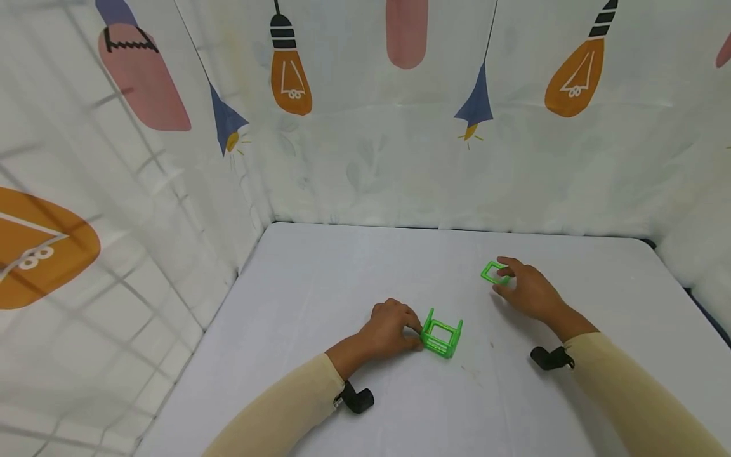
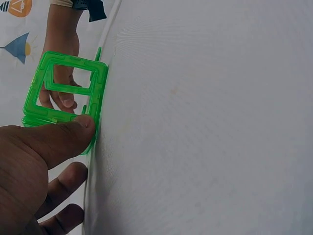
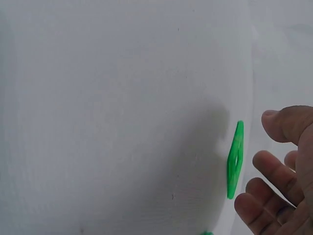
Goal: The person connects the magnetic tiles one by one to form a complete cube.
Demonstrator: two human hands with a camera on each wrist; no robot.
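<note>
My left hand (image 1: 387,330) grips a small open box (image 1: 438,347) of green see-through square frames, at its left side. In the left wrist view the thumb presses a lower corner of the green frame (image 2: 101,88), and the index finger is hidden behind it. Farther back and to the right, my right hand (image 1: 530,293) hovers by a single green square frame tile (image 1: 487,269) lying on the table. The right wrist view has this tile (image 3: 232,171) edge-on, with the thumb and fingers spread apart beside it.
The white-covered table (image 1: 337,266) carries the green pieces. Patterned white cloth (image 1: 365,165) hangs behind the table and along its left side. A black wrist mount (image 1: 358,400) sits on the left wrist, another (image 1: 549,358) on the right.
</note>
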